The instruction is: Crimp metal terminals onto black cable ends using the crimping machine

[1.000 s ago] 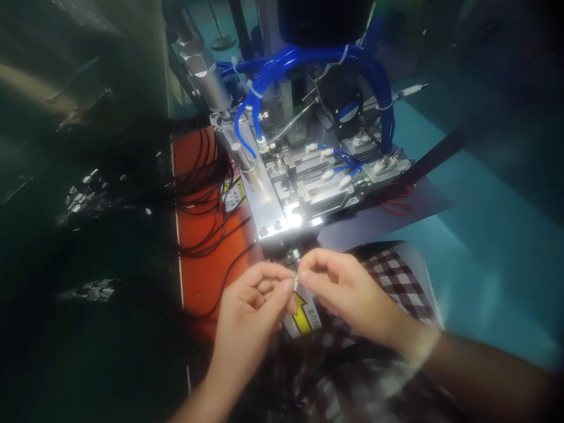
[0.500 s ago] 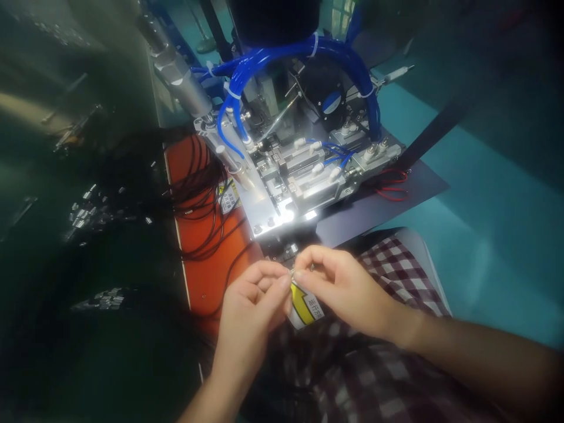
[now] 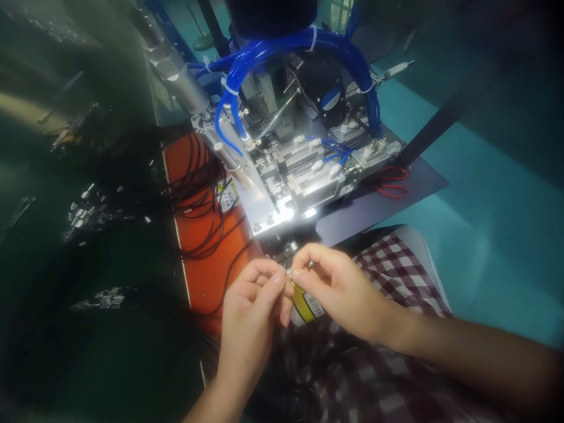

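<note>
Two hands work just in front of the one metal fixture (image 3: 286,182), below its bright front edge. The left hand (image 3: 251,305) and the right hand (image 3: 339,288) meet fingertip to fingertip. Each has thumb and forefinger pinched shut on a single small metal piece (image 3: 288,271), which sits between them, in front of the fixture and just above one yellow arrow label (image 3: 303,302). The piece is too small and blurred to make out its shape. The other fingers of both hands are curled in loosely. A second, smaller warning label (image 3: 229,197) lies at the fixture's left front corner. One thick arch of blue hoses (image 3: 308,44) rises over the back of the fixture, and four white hose fittings (image 3: 316,167) can be counted on its top. One round black fan (image 3: 330,97) stands at its rear. One silver cylinder (image 3: 176,70) slants away from its left rear corner. Left of the fixture many black wires (image 3: 202,194) lie tangled over one orange mat (image 3: 207,264). Farther left lie two dim heaps of loose metal parts (image 3: 83,208). One red wire (image 3: 392,182) loops at the fixture's right side. A checked cloth (image 3: 396,282) lies in front of the fixture to the right, under the right forearm.
</note>
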Demonstrator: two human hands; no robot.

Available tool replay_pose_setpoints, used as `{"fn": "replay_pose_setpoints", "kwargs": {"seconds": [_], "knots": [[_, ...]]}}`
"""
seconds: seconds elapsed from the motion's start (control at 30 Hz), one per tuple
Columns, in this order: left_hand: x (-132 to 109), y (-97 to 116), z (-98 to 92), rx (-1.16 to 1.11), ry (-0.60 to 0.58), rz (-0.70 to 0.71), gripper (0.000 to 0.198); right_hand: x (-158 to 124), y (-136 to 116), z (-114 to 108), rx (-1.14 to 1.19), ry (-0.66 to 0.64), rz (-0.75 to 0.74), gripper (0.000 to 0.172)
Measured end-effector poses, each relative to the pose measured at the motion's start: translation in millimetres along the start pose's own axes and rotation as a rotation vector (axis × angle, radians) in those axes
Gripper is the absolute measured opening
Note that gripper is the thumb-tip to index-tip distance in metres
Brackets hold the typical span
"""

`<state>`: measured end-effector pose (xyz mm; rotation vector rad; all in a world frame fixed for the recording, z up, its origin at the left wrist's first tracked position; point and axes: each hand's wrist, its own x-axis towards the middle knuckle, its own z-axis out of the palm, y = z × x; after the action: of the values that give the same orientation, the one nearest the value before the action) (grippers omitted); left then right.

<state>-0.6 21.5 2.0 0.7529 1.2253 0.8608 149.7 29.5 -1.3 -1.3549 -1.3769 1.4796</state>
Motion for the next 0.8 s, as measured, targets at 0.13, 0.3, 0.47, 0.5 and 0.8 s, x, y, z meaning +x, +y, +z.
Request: {"fn": "replay_pose_setpoints", "kwargs": {"seconds": [0.13,0.3,0.47,0.5,0.8], "knots": [[0.4,0.7,-1.2,0.006,-0.018,-0.031,0.016,0.6,2.6,-1.8,0.019,0.004,0.005,0.011],[0.6,1.8,-1.6,0.020,-0.035,-0.021,0.016,0.8,4.2,-2.0,0.149,-0.018,0.082,0.011],[1.3,0.9,-1.3,0.021,-0.054,-0.011,0.016,1.3,6.3,1.4,0.082,0.079,-0.012,0.008],[1.2,0.8,-1.2,0.020,-0.055,-0.006,0.015,1.5,7.0,1.8,0.076,0.079,-0.013,0.009],[-3.1,-6.8,-0.8,0.070,-0.020,0.085,0.013,0.4,7.1,3.1,0.015,-0.003,-0.035,0.013]]}}
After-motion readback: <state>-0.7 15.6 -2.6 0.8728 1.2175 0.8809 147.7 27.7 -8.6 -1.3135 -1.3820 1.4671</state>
